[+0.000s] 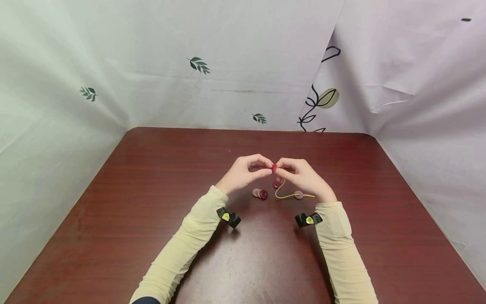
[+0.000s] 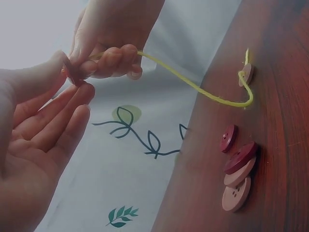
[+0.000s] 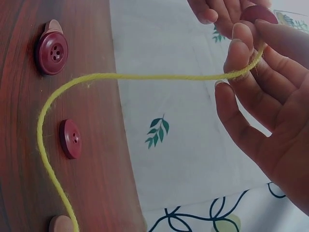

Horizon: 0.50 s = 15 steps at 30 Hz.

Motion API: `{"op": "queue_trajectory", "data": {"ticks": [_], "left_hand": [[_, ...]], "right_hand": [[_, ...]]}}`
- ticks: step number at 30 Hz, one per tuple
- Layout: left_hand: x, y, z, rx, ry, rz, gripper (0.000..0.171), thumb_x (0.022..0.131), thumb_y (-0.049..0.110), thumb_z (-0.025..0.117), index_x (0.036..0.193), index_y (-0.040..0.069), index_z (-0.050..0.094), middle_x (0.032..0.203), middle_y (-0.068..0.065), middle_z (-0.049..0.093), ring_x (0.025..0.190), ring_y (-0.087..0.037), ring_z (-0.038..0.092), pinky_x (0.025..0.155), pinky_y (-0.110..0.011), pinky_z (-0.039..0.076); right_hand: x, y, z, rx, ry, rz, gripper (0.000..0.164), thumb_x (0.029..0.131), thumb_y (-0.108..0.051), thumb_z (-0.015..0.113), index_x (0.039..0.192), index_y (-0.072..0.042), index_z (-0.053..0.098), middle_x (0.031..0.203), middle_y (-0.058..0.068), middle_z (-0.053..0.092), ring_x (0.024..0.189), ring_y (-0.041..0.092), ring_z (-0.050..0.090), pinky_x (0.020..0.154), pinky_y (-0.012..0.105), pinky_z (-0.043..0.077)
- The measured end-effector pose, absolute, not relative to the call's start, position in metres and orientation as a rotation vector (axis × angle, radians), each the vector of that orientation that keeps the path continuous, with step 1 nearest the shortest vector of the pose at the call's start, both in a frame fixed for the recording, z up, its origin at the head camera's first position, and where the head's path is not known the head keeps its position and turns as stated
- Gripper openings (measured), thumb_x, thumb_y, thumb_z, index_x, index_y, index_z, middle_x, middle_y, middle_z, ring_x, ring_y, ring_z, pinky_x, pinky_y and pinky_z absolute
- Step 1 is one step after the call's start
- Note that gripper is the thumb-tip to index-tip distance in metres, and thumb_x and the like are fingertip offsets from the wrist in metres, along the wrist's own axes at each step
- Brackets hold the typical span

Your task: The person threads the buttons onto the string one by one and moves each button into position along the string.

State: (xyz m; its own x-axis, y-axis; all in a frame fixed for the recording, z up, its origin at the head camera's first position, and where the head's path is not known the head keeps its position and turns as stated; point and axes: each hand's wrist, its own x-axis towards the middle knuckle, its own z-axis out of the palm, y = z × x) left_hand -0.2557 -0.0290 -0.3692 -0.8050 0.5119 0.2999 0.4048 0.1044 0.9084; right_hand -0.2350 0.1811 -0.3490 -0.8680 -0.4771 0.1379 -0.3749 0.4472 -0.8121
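Head: Left hand (image 1: 240,174) and right hand (image 1: 305,176) pinch a red button (image 1: 274,167) above the table (image 1: 171,169). Left wrist: Cord (image 2: 235,104) trails to a pink button (image 2: 246,76). Right wrist: Cord crosses the right hand; snagged, it could jerk the red button free.

Your dark bench (image 1: 159,177), walled in by pale printed cloth (image 1: 159,38)
Beyond your left hand (image 1: 240,174) and right hand (image 1: 306,177), the bench's far edge, rounded at both corners, lies before hanging folds with small green leaf sprigs (image 1: 199,65); farther off past your right hand, a slanting cloth edge (image 1: 338,17) leads down to a black line-drawn plant with an olive-green leaf (image 1: 328,99). You have creased side cloth (image 1: 49,147) well to the left of your left hand, faintly greenish, and more well to the right of your right hand, tinged lilac. The reddish-brown wood grain catches a soft, pale sheen (image 1: 247,270) on your side of both hands.
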Motion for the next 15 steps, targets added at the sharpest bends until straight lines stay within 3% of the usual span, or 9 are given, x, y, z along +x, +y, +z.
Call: {"op": "queue_trajectory", "data": {"ticks": [4,11,15], "left_hand": [[-0.256,-0.0283,-0.3686,0.93,2.274,1.813,0.015,0.088,0.013,0.07,0.101,0.006,0.069,0.102,-0.011,0.072,0.093,-0.015,0.068,0.086,-0.031,0.055],[-0.2554,-0.0269,-0.3684,0.921,2.296,1.825,0.009,0.089,0.011,0.069,0.096,0.006,0.068,0.099,-0.011,0.071,0.088,-0.01,0.067,0.083,-0.026,0.055],[-0.255,-0.0268,-0.3687,0.936,2.33,1.817,0.008,0.089,0.01,0.069,0.095,0.005,0.068,0.098,-0.01,0.071,0.087,-0.008,0.066,0.081,-0.025,0.055]], "right_hand": [[-0.2351,0.1814,-0.3488,-0.764,2.572,-1.404,0.007,0.095,-0.015,0.061,0.089,-0.011,0.064,0.071,0.004,0.067,0.076,0.036,0.071,0.076,0.025,0.053],[-0.2354,0.1817,-0.3497,-0.766,2.571,-1.414,0.01,0.096,-0.019,0.061,0.091,-0.011,0.065,0.078,0.024,0.065,0.077,0.038,0.067,0.076,0.026,0.052],[-0.2359,0.1816,-0.351,-0.763,2.566,-1.426,0.012,0.097,-0.02,0.058,0.091,-0.012,0.065,0.078,0.025,0.064,0.076,0.036,0.065,0.075,0.03,0.052]]}}
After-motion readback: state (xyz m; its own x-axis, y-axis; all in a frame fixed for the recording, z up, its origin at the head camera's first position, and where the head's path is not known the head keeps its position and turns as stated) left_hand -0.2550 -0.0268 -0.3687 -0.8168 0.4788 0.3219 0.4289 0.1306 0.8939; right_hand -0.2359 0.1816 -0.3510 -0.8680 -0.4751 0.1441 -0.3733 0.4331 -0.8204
